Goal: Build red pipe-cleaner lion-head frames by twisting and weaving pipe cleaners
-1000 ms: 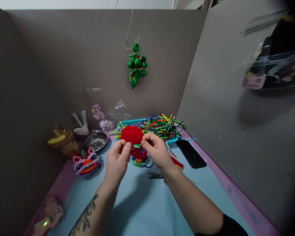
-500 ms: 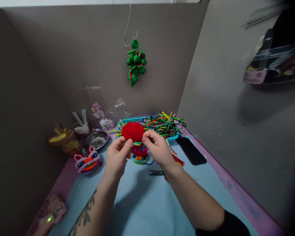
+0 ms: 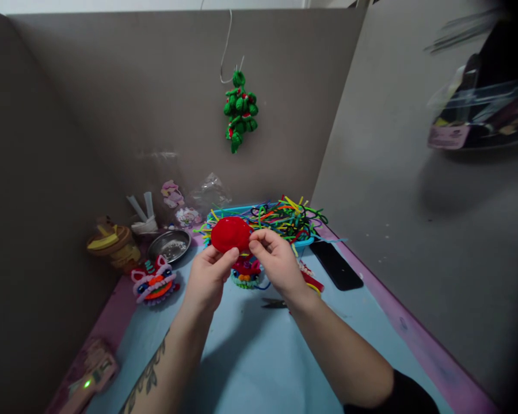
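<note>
A round red fuzzy disc [image 3: 230,233] is held up above the table between both hands. My left hand [image 3: 209,277] pinches its lower left edge with thumb and fingers. My right hand [image 3: 275,261] pinches its right edge. Just under the hands, on the blue mat [image 3: 250,356], sits a small red and multicoloured fuzzy piece [image 3: 245,273]. Behind the disc lies a blue tray [image 3: 224,212] heaped with pipe cleaners [image 3: 285,221] of many colours.
A pink lion-head craft [image 3: 153,283], a metal dish [image 3: 170,246] and a yellow-brown pot [image 3: 111,246] stand at the left. Scissors [image 3: 274,303] and a black phone [image 3: 335,265] lie at the right. A green ornament [image 3: 239,112] hangs on the back partition. Grey partitions enclose the table.
The red disc has shifted slightly left and turned a little between my fingers. Both hands stay in nearly the same place.
</note>
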`<state>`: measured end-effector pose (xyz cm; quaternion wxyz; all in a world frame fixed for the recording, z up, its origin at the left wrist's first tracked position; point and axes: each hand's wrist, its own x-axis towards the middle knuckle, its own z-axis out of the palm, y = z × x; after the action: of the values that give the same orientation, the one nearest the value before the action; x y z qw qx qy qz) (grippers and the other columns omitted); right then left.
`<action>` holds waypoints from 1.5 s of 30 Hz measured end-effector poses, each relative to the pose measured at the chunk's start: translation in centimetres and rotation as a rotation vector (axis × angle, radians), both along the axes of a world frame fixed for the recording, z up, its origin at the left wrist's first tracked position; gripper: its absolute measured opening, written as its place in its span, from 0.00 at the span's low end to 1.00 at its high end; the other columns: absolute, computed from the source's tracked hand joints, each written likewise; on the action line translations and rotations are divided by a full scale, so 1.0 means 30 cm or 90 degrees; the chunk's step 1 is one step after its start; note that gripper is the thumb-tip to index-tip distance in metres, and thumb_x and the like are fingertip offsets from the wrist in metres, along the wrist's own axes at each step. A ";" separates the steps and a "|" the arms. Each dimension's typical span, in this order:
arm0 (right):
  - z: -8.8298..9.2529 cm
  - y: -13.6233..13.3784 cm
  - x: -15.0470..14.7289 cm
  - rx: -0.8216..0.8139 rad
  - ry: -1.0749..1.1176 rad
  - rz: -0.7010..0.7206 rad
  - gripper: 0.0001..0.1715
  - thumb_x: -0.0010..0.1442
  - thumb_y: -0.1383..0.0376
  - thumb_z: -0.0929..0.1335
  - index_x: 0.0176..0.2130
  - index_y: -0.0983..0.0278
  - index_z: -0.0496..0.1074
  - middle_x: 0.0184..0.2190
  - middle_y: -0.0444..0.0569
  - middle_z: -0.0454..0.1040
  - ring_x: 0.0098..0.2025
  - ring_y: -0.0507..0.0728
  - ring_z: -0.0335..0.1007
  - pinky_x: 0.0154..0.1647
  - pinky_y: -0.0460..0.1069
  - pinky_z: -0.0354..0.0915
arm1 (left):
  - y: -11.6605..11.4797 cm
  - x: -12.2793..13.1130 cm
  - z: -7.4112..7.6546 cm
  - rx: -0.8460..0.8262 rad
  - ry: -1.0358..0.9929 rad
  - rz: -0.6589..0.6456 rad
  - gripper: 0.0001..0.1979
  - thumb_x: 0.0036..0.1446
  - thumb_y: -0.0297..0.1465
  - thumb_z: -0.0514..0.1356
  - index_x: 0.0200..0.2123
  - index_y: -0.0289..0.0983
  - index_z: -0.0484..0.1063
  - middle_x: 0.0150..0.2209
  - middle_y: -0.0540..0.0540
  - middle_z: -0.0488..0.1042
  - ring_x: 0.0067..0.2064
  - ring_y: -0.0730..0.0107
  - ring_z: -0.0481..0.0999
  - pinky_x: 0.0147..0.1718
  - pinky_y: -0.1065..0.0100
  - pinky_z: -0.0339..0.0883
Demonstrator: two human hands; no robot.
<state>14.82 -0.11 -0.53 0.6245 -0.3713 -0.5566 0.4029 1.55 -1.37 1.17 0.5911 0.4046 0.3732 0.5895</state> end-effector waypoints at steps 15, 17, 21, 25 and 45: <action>-0.027 -0.036 -0.032 0.143 -0.079 -0.221 0.07 0.60 0.64 0.65 0.35 0.61 0.74 0.34 0.49 0.77 0.39 0.56 0.71 0.44 0.52 0.66 | -0.015 0.030 -0.013 -0.005 -0.047 -0.002 0.16 0.36 0.34 0.72 0.28 0.34 0.73 0.18 0.57 0.64 0.18 0.84 0.54 0.17 0.77 0.48; -0.028 -0.035 -0.035 0.156 -0.048 -0.198 0.06 0.59 0.64 0.67 0.34 0.61 0.75 0.35 0.49 0.76 0.40 0.57 0.71 0.45 0.53 0.66 | -0.017 0.028 -0.008 -0.002 -0.046 0.000 0.15 0.35 0.34 0.73 0.27 0.35 0.74 0.18 0.56 0.66 0.19 0.82 0.58 0.19 0.76 0.52; -0.020 -0.038 -0.035 0.150 -0.015 -0.159 0.04 0.57 0.64 0.68 0.32 0.61 0.74 0.36 0.49 0.74 0.40 0.56 0.70 0.44 0.52 0.66 | -0.019 0.021 0.001 0.003 -0.027 0.007 0.15 0.35 0.34 0.73 0.26 0.34 0.75 0.19 0.54 0.68 0.21 0.79 0.62 0.21 0.75 0.55; -0.010 -0.046 -0.033 0.133 -0.045 -0.138 0.08 0.59 0.64 0.66 0.28 0.62 0.70 0.33 0.47 0.69 0.38 0.55 0.66 0.41 0.50 0.64 | -0.019 0.017 0.002 0.010 0.007 0.013 0.14 0.35 0.33 0.72 0.27 0.34 0.76 0.18 0.54 0.67 0.22 0.78 0.63 0.21 0.75 0.54; -0.009 -0.039 -0.016 0.319 -0.276 -0.292 0.06 0.56 0.70 0.67 0.36 0.59 0.69 0.34 0.47 0.73 0.40 0.57 0.67 0.45 0.54 0.62 | -0.010 0.014 -0.004 -0.087 -0.110 -0.046 0.21 0.36 0.36 0.73 0.23 0.34 0.64 0.16 0.61 0.51 0.17 0.86 0.47 0.14 0.80 0.43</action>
<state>14.33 -1.28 -0.79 0.6372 -0.3985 -0.6595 0.0171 1.97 -1.67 1.05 0.6683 0.3242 0.3450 0.5739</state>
